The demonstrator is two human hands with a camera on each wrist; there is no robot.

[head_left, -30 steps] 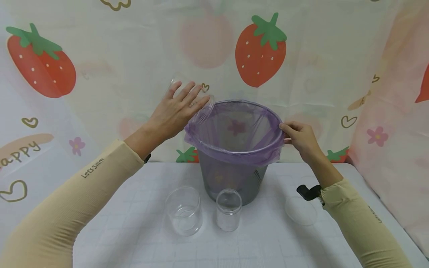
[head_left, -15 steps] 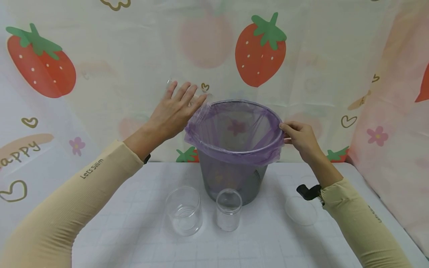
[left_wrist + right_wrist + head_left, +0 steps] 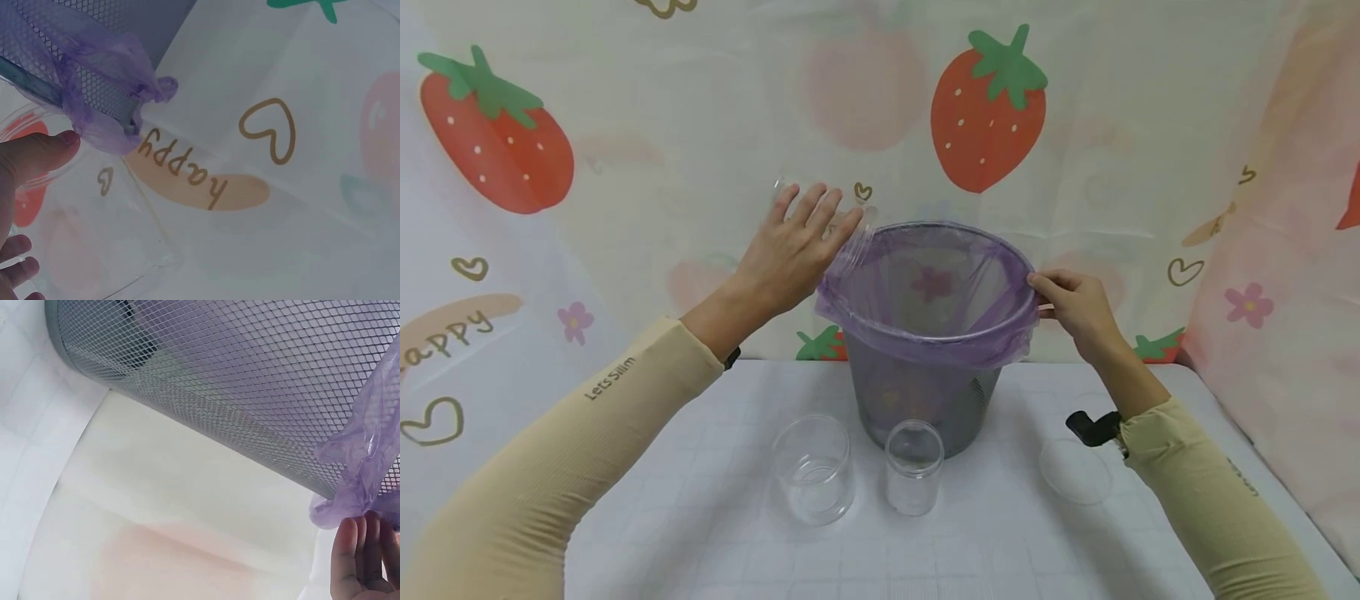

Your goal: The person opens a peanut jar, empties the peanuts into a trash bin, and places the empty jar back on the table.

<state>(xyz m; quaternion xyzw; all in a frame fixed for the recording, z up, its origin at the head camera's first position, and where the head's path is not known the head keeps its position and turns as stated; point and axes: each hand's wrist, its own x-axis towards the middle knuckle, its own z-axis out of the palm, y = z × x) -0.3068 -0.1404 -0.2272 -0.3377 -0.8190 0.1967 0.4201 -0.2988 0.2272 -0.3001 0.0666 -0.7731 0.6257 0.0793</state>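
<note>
My left hand [image 3: 797, 246] grips a clear, see-through jar [image 3: 125, 231], tilted with its mouth towards the bin. Its ringed rim overlaps the left edge of a grey mesh waste bin [image 3: 917, 408] in the head view. A thin purple bin bag [image 3: 925, 346] lines the bin and is folded out over its rim. On the opposite side, my right hand [image 3: 1075, 308] pinches the bag and rim between thumb and fingers. In the right wrist view, the fingertips [image 3: 369, 528] touch the bunched purple film. Nothing shows inside the jar.
Before the bin stand a wide clear container [image 3: 814, 492] and a narrower clear jar [image 3: 913, 487]. A round clear lid [image 3: 1075, 473] lies on the white-covered table [image 3: 985, 550] at right. Behind hangs a strawberry-print cloth [image 3: 737, 100].
Slightly, the left hand and its jar have shifted left and turned. The right hand keeps its place at the bin's rim. The head view has moved a touch.
</note>
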